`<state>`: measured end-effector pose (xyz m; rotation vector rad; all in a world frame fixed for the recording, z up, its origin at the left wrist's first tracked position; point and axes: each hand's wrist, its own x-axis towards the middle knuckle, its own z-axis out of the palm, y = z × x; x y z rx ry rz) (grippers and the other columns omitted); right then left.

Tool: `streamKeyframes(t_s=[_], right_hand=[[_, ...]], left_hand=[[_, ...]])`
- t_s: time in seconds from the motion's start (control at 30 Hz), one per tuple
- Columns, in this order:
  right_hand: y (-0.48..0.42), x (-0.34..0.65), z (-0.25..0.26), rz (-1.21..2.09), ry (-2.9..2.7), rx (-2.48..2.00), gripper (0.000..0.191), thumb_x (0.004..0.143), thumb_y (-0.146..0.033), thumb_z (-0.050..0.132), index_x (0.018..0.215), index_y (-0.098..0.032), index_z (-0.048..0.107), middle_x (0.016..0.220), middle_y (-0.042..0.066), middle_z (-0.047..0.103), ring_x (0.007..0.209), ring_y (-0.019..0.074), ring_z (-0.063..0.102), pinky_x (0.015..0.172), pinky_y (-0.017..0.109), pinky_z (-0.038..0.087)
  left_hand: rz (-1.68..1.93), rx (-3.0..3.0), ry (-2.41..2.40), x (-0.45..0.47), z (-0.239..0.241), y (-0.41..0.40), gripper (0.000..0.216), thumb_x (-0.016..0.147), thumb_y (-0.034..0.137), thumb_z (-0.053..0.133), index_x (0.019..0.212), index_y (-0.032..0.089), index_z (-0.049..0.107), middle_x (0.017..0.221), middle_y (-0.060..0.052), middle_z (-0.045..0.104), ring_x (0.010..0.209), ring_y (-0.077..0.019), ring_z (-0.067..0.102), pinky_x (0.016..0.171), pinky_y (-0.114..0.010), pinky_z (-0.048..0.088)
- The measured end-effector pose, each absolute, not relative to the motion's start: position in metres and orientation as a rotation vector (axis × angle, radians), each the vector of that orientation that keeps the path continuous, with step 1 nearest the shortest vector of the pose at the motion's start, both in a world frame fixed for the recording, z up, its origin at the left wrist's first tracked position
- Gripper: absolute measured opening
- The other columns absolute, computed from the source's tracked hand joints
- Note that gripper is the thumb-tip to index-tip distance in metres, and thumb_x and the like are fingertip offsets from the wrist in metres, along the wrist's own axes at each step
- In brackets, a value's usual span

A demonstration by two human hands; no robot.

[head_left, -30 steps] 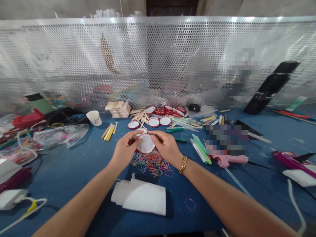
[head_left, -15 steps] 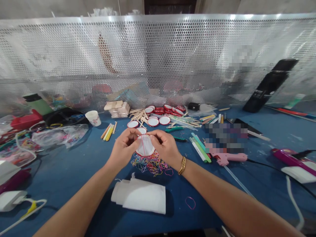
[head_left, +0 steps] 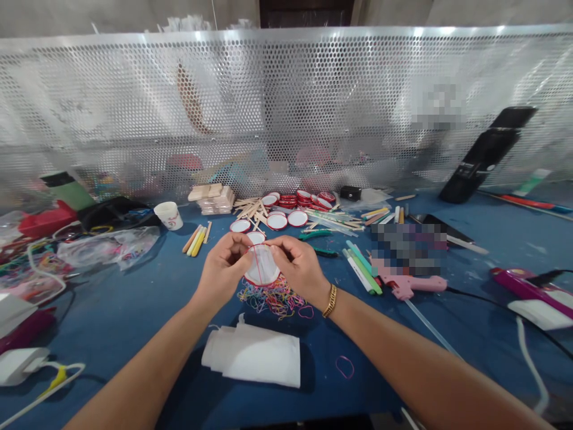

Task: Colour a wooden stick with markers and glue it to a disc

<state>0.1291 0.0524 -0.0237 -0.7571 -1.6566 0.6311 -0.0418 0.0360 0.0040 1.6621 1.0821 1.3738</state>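
Between my two hands is a round white disc with a red rim, tilted up toward me, a red rubber band running across its face. My left hand pinches its left edge, and my right hand pinches its upper right edge near the band. A gold bracelet circles the right wrist. Just below the disc lies a pile of coloured rubber bands, partly hidden by it. Nearer to me rests a folded white cloth. One pink rubber band lies apart on the right.
More red-rimmed discs and wooden sticks lie behind my hands. To the right are markers, green-handled pliers and a pink glue gun. A paper cup stands left. A perforated metal panel closes the back.
The disc has shifted very slightly to the left and down in my hands. Both hands keep the same pinching hold.
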Motion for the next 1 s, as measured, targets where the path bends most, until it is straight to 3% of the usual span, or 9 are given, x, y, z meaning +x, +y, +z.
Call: streamKeyframes(t_s=[0.23,0.43,0.73,1.0], right_hand=[[0.0531,0.1298,-0.0237,0.616,-1.654,-0.744,0.020,0.092,-0.024,0.052,0.097,-0.019,0.071,0.078,0.001,0.069,0.062,0.0112,0.056,0.057,0.024,0.044],[0.0574,0.1328,-0.0249,0.589,-1.677,-0.759,0.020,0.092,-0.024,0.053,0.097,-0.019,0.071,0.077,0.001,0.069,0.060,0.0106,0.054,0.056,0.024,0.042],[0.0560,0.1331,-0.0232,0.597,-1.700,-0.767,0.020,0.091,-0.024,0.052,0.096,-0.020,0.071,0.074,0.000,0.068,0.059,0.0103,0.052,0.055,0.023,0.041],[0.0547,0.1338,-0.0210,0.590,-1.700,-0.781,0.021,0.093,-0.026,0.052,0.097,-0.019,0.071,0.076,0.001,0.069,0.059,0.0109,0.054,0.054,0.023,0.041]], left_hand=[[1.455,1.641,1.096,-0.0381,0.0064,0.0337,0.014,0.076,0.019,0.065,0.076,0.021,0.051,0.058,0.008,0.044,0.047,-0.0070,0.035,0.046,-0.022,0.029],[1.402,1.678,1.099,-0.0362,0.0031,0.0345,0.016,0.080,0.021,0.063,0.096,0.023,0.058,0.059,0.007,0.049,0.048,-0.0086,0.039,0.047,-0.022,0.030],[1.428,1.618,1.118,-0.0363,0.0027,0.0332,0.009,0.078,0.022,0.066,0.084,0.022,0.059,0.060,0.006,0.052,0.049,-0.0081,0.041,0.046,-0.022,0.031],[1.435,1.516,1.105,-0.0335,0.0026,0.0314,0.014,0.080,0.027,0.068,0.088,0.023,0.057,0.061,0.007,0.051,0.049,-0.0080,0.041,0.047,-0.021,0.033]])
